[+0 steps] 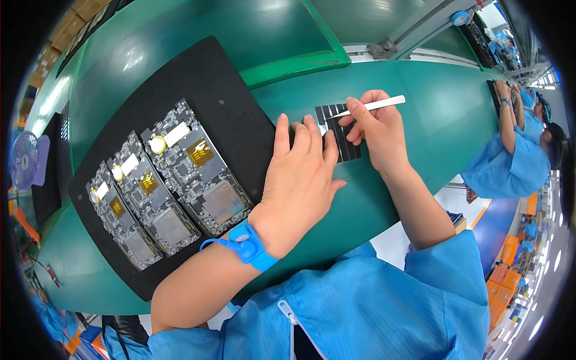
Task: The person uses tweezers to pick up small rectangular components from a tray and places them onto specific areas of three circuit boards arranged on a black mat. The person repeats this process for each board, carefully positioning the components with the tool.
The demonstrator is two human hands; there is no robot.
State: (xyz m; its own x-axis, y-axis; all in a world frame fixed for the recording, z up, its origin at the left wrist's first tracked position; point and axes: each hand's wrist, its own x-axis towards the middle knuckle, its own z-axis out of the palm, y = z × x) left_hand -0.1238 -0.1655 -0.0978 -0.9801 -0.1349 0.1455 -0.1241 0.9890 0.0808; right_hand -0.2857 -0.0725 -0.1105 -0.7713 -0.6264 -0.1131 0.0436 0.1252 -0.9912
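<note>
My right hand [382, 133] grips a pair of white tweezers [384, 103], their tips pointing left at a small sheet of black strips [350, 151] on the green bench. Spread over the left edge of that sheet is my left hand [303, 171], with its fingers stretched out. Whether a small piece sits under its fingertips is hidden. A blue wrist strap [255, 249] with a cord circles my left wrist. To the left, three circuit boards [217, 170] lie side by side on a black mat [210, 75], each bearing a gold-coloured square, a white label and a round yellow-rimmed part.
A raised green edge [300, 67] runs along the bench [420, 78] beyond my hands. At far left stands a small purple fan [25, 157]. Metal framing [420, 33] rises at upper right. Co-workers in blue [507, 159] sit farther right, near orange bins [503, 282].
</note>
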